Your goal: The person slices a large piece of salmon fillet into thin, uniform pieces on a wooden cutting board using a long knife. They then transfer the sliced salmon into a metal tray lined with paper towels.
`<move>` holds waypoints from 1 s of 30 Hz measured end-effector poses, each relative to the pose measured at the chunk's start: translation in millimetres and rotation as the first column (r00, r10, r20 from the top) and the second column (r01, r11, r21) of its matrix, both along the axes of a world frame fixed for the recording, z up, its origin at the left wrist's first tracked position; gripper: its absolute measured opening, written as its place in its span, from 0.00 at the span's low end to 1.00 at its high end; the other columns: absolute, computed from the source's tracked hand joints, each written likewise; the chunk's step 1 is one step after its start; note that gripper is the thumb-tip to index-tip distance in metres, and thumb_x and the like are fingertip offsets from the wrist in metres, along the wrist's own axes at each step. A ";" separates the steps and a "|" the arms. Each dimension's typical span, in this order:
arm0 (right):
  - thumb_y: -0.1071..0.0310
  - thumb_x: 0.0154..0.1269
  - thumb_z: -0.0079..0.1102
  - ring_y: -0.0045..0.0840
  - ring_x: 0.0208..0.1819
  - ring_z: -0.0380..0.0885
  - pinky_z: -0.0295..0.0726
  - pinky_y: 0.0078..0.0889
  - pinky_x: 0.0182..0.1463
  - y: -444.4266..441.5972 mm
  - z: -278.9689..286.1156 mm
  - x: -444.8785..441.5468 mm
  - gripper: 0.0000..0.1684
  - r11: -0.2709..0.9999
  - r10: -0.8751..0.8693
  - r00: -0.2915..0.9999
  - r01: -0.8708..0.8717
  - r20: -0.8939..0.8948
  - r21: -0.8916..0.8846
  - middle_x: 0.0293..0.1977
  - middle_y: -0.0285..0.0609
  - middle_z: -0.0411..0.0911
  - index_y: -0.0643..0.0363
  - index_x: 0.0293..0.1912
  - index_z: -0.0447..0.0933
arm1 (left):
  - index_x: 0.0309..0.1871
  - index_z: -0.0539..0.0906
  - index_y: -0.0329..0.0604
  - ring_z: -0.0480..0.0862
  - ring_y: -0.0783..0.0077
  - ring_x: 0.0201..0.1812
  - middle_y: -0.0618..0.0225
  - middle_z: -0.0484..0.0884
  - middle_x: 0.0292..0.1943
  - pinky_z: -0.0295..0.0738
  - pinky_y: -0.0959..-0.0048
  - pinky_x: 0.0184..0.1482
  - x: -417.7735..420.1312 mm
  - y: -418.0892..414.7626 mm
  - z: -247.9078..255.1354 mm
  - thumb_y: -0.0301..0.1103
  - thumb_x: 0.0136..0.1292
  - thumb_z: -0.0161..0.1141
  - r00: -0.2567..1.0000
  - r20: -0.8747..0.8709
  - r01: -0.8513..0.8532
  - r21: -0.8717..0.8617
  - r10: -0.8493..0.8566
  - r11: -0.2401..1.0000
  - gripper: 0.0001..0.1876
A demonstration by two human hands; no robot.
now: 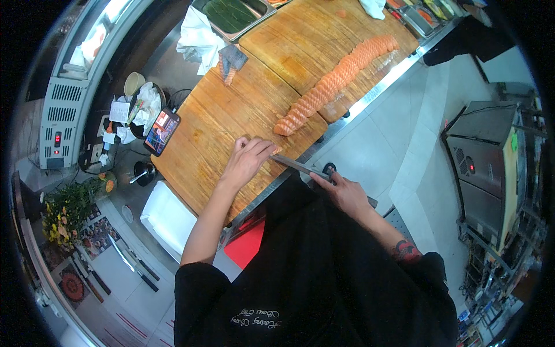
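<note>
My right hand (347,193) grips the handle of a long, narrow knife (297,165) at the front edge of a wooden cutting board (208,112). The blade points left, its tip close to the fingertips of my left hand (250,158). Those fingers are bent together over a small piece of salmon (276,149), mostly hidden under them. Beyond my hands, a long row of overlapping salmon slices (331,84) runs diagonally up to the right across two boards. Salmon trimmings with silvery skin (234,58) lie at the far side of the near board.
At the far edge stands a steel tray of green leaves (230,16) beside a crumpled white cloth (197,39). A phone (162,132) leans at the board's left edge. A white container (167,217), a black cup (144,172) and several knives (132,262) are at left.
</note>
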State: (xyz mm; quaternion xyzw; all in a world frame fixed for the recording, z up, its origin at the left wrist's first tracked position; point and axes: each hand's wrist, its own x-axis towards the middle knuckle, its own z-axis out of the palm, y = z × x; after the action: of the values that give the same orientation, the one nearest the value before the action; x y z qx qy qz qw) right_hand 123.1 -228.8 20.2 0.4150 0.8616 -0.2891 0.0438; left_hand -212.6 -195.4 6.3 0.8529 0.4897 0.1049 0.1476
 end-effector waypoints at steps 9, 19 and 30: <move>0.70 0.73 0.53 0.44 0.34 0.84 0.85 0.47 0.36 -8.8 37.3 59.4 0.43 0.990 -0.037 0.998 0.045 0.060 -0.134 0.40 0.46 0.75 0.24 0.80 0.59 | 0.57 0.86 0.48 0.81 0.67 0.57 0.69 0.84 0.53 0.66 0.63 0.61 5.8 -3.5 -1.5 0.34 0.66 0.68 0.991 0.101 -0.073 -0.090 0.082 0.993 0.16; 0.68 0.78 0.55 0.43 0.36 0.81 0.82 0.46 0.44 -24.1 35.3 181.4 0.30 0.963 -0.240 0.969 0.231 -0.056 -0.137 0.37 0.45 0.78 0.29 0.73 0.73 | 0.54 0.86 0.42 0.85 0.64 0.41 0.61 0.86 0.41 0.80 0.67 0.46 3.3 2.3 -32.8 0.32 0.70 0.67 0.800 0.296 -0.347 -0.482 0.522 0.805 0.12; 0.73 0.77 0.56 0.44 0.34 0.78 0.79 0.45 0.42 30.9 46.6 200.7 0.28 0.972 -0.231 0.961 0.234 -0.153 0.006 0.31 0.50 0.74 0.41 0.71 0.76 | 0.61 0.80 0.41 0.85 0.69 0.43 0.64 0.86 0.45 0.82 0.68 0.48 24.5 28.7 -44.0 0.35 0.72 0.68 0.727 0.374 -0.420 -0.422 0.576 0.804 0.18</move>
State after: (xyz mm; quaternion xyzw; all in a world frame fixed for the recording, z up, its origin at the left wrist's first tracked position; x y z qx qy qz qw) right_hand 323.8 -197.9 66.7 0.4906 0.8111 -0.3125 -0.0607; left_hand -188.1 -166.7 -37.7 0.5988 0.6598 0.2735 0.3624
